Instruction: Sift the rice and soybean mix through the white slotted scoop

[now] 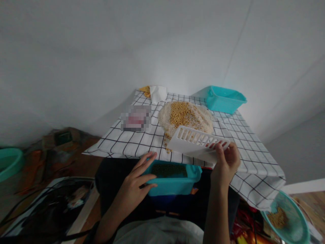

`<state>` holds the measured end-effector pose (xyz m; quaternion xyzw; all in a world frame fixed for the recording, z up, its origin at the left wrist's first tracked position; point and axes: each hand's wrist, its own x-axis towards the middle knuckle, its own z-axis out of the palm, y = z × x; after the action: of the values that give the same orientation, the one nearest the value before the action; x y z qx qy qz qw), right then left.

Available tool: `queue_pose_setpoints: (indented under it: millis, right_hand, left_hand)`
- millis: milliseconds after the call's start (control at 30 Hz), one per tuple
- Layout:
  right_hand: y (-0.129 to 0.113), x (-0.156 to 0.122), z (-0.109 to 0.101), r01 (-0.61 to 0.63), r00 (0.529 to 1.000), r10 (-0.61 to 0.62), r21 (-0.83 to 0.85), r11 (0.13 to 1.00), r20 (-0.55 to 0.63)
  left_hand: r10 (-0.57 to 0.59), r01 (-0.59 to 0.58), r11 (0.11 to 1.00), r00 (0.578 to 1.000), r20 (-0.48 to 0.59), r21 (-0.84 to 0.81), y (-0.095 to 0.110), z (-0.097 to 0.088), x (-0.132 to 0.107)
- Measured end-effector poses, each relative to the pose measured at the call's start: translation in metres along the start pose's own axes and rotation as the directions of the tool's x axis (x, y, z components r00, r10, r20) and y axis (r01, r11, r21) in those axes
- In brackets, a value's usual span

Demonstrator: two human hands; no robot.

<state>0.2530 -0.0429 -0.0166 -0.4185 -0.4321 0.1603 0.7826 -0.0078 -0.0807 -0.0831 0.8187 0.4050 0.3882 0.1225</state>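
My right hand (227,157) is closed around the right end of a white slotted plastic panel (193,145), thumb on the near face. The panel is tilted at the table's front edge, its slots along the upper side. Behind it lies a pile of pale grains (166,118) with yellow soybeans (181,113) heaped on top; a few beans are scattered at its front left. On my lap sits a teal plastic bin (170,186) with small dark green beans (169,170) inside. My left hand (138,181) is at the bin's left end, fingers spread apart; whether it presses the bin is unclear.
A checked cloth covers the table (122,145). An upright teal bin (225,101) stands at the back right. A white cloth (157,94) and a blurred-out item (136,118) lie at left. A teal basin (291,220) with tan contents is low at right.
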Motion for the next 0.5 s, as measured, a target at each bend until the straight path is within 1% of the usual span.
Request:
queue_pose_setpoints:
  millis: [300,500]
  right_hand:
    - [0.002,-0.0008,0.0002,-0.007,1.0,0.007,0.008,1.0,0.024]
    - [-0.0008,-0.0015,0.0009,-0.015,0.998,0.012,0.059,0.998,0.054]
  left_hand:
    - [-0.002,0.002,1.0,1.0,0.002,0.005,0.0027,-0.0011,0.0015]
    - [0.001,-0.001,1.0,1.0,0.002,0.013,0.0024,-0.0009,0.0005]
